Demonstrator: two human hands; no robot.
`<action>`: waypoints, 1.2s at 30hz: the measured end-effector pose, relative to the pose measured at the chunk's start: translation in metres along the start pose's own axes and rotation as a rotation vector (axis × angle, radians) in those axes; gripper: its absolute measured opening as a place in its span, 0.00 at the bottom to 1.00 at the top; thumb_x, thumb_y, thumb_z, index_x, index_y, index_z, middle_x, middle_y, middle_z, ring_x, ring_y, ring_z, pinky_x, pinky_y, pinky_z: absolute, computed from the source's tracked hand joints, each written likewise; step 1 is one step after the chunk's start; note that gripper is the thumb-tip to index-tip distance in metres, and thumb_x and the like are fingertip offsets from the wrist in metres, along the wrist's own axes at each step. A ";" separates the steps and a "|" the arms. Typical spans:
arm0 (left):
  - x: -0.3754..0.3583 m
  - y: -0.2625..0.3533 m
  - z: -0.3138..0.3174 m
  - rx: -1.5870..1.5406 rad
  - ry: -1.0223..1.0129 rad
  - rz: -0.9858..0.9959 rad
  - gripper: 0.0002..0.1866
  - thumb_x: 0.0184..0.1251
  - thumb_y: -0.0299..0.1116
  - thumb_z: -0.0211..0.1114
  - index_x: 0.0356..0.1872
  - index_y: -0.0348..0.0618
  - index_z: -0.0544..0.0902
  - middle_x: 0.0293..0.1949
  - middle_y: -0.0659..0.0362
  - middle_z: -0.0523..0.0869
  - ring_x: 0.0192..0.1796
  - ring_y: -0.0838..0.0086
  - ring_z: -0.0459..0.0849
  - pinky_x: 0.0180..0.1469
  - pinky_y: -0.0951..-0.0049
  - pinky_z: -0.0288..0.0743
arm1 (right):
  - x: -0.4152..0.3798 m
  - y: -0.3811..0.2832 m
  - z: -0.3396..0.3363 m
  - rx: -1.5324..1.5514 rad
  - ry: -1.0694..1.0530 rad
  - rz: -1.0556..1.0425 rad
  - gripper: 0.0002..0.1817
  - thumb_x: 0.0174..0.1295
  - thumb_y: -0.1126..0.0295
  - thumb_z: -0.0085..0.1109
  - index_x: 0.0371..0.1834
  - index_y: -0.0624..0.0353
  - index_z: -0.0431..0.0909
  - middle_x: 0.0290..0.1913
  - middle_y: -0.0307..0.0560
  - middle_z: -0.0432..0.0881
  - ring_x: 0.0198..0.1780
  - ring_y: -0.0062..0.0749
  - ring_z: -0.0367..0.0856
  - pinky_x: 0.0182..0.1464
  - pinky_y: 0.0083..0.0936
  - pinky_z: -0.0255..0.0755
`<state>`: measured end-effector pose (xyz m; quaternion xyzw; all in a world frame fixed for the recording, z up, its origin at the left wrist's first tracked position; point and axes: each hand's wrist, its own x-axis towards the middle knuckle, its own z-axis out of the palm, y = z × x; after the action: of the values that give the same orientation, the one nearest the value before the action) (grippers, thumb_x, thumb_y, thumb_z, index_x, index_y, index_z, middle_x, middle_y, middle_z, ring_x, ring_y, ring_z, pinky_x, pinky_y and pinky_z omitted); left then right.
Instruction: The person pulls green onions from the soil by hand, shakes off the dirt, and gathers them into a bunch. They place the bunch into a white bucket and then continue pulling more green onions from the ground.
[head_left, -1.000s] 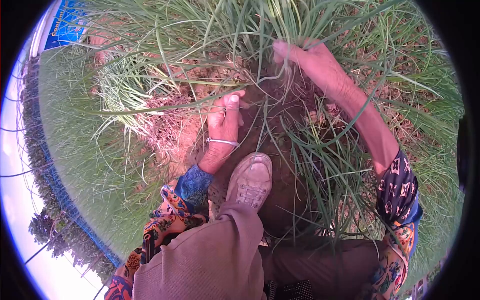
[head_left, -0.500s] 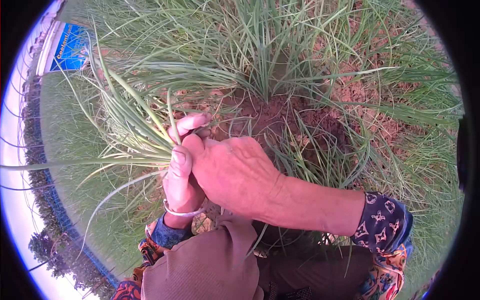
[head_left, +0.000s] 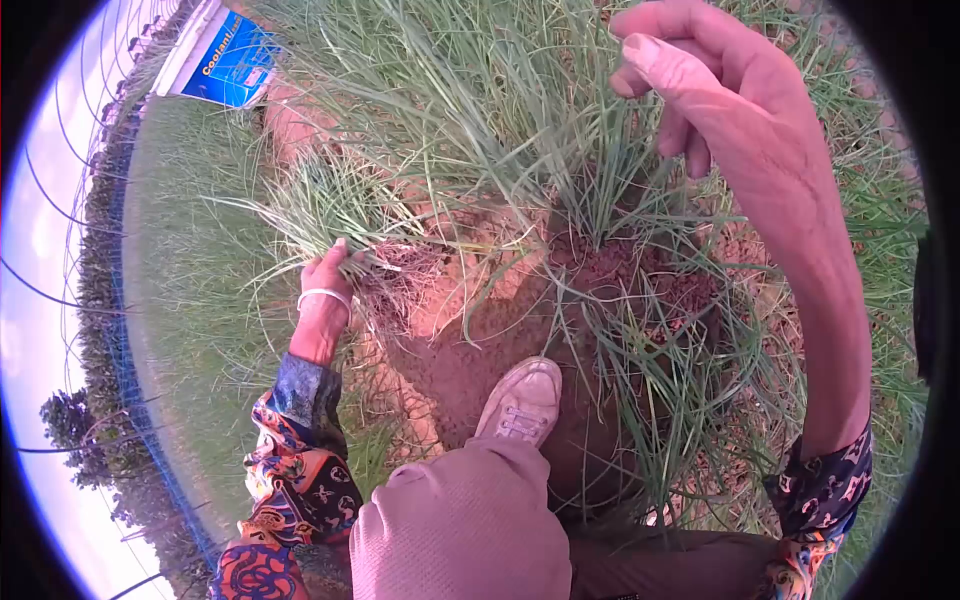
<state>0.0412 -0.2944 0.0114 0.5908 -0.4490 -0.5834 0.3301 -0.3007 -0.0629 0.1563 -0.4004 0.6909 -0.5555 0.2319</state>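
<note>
My left hand (head_left: 325,279) is stretched out low on the left, its fingers closed around a bunch of green onion seedlings (head_left: 330,205). Their thin leaves spread up and away from the hand, and a mat of brownish roots (head_left: 395,280) lies to its right, close to the soil. My right hand (head_left: 735,95) is raised at the upper right with loosely bent fingers, thumb and fingers apart, and nothing visible between them. Below and left of it stands a clump of growing green onions (head_left: 600,190), rooted in dark, loosened soil.
Bare reddish soil (head_left: 480,310) surrounds my shoe (head_left: 522,402). More loose green onion leaves (head_left: 660,390) droop over the ground to the right. A blue and white bucket (head_left: 225,60) stands at the upper left. A blue net fence (head_left: 125,330) runs along the left side.
The hands, together around the bunch before, are now apart. The left has moved down and outward with seedlings; the right has risen to the upper right. The view has shifted, showing my shoe.
</note>
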 end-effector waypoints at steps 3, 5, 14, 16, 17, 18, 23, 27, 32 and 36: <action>0.036 -0.023 -0.019 0.198 -0.011 0.059 0.29 0.58 0.36 0.68 0.54 0.24 0.68 0.39 0.49 0.81 0.36 0.64 0.83 0.34 0.65 0.78 | 0.007 -0.018 -0.031 -0.022 0.084 -0.021 0.11 0.61 0.67 0.54 0.42 0.61 0.78 0.32 0.44 0.82 0.29 0.21 0.77 0.28 0.23 0.71; 0.055 -0.019 -0.041 0.353 0.017 0.103 0.34 0.58 0.36 0.68 0.58 0.22 0.65 0.42 0.47 0.81 0.41 0.63 0.82 0.38 0.64 0.79 | 0.002 -0.025 -0.045 0.002 0.111 -0.049 0.11 0.60 0.67 0.54 0.41 0.61 0.78 0.32 0.45 0.82 0.29 0.22 0.78 0.29 0.23 0.71; 0.008 0.026 -0.041 1.288 0.144 0.628 0.36 0.56 0.49 0.68 0.60 0.32 0.70 0.53 0.38 0.76 0.58 0.55 0.74 0.59 0.62 0.68 | -0.054 -0.050 -0.108 0.118 0.165 -0.140 0.10 0.58 0.68 0.53 0.37 0.63 0.78 0.30 0.48 0.82 0.29 0.28 0.79 0.32 0.27 0.73; -0.020 0.035 -0.034 1.265 0.158 0.531 0.36 0.55 0.51 0.67 0.59 0.34 0.72 0.53 0.39 0.77 0.56 0.54 0.75 0.58 0.61 0.68 | -0.069 -0.054 -0.120 0.140 0.170 -0.157 0.10 0.58 0.68 0.53 0.36 0.63 0.78 0.30 0.49 0.82 0.29 0.29 0.79 0.32 0.28 0.73; -0.034 0.040 -0.030 1.252 0.166 0.483 0.36 0.55 0.52 0.67 0.58 0.35 0.73 0.52 0.39 0.77 0.55 0.53 0.76 0.58 0.61 0.68 | -0.076 -0.056 -0.126 0.148 0.172 -0.165 0.10 0.58 0.68 0.53 0.36 0.64 0.78 0.30 0.49 0.82 0.29 0.29 0.80 0.32 0.28 0.73; -0.053 0.040 -0.030 1.274 0.171 0.527 0.30 0.58 0.48 0.66 0.56 0.38 0.74 0.48 0.45 0.81 0.49 0.61 0.79 0.52 0.64 0.72 | -0.084 -0.058 -0.130 0.157 0.175 -0.174 0.10 0.57 0.69 0.52 0.35 0.64 0.78 0.30 0.50 0.82 0.29 0.30 0.80 0.33 0.29 0.73; -0.219 0.071 0.038 0.886 0.059 0.194 0.22 0.63 0.43 0.65 0.51 0.38 0.76 0.42 0.52 0.83 0.41 0.71 0.81 0.44 0.70 0.74 | -0.110 -0.065 -0.148 0.208 0.176 -0.220 0.10 0.56 0.69 0.52 0.33 0.65 0.79 0.29 0.52 0.82 0.30 0.33 0.81 0.34 0.31 0.74; -0.279 0.074 0.047 0.717 -0.011 0.197 0.20 0.63 0.42 0.64 0.50 0.39 0.76 0.41 0.53 0.83 0.40 0.73 0.81 0.42 0.71 0.74 | -0.125 -0.069 -0.153 0.232 0.170 -0.249 0.10 0.55 0.70 0.51 0.31 0.66 0.79 0.28 0.53 0.82 0.30 0.35 0.81 0.35 0.32 0.75; -0.293 0.068 0.048 0.623 -0.083 0.224 0.18 0.64 0.41 0.64 0.49 0.40 0.77 0.40 0.54 0.83 0.38 0.75 0.80 0.39 0.73 0.74 | -0.125 -0.074 -0.159 0.209 0.188 -0.259 0.10 0.54 0.70 0.51 0.28 0.67 0.79 0.27 0.55 0.82 0.30 0.38 0.82 0.37 0.34 0.75; -0.195 0.030 0.024 0.658 -0.040 0.275 0.17 0.65 0.42 0.63 0.46 0.40 0.77 0.37 0.55 0.83 0.35 0.74 0.80 0.35 0.72 0.74 | -0.101 -0.077 -0.165 0.116 0.263 -0.259 0.11 0.53 0.71 0.50 0.26 0.68 0.79 0.27 0.56 0.82 0.31 0.40 0.83 0.38 0.36 0.76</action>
<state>0.0292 -0.1243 0.1133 0.5880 -0.6945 -0.3693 0.1888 -0.3466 0.1102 0.2625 -0.3959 0.6247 -0.6671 0.0892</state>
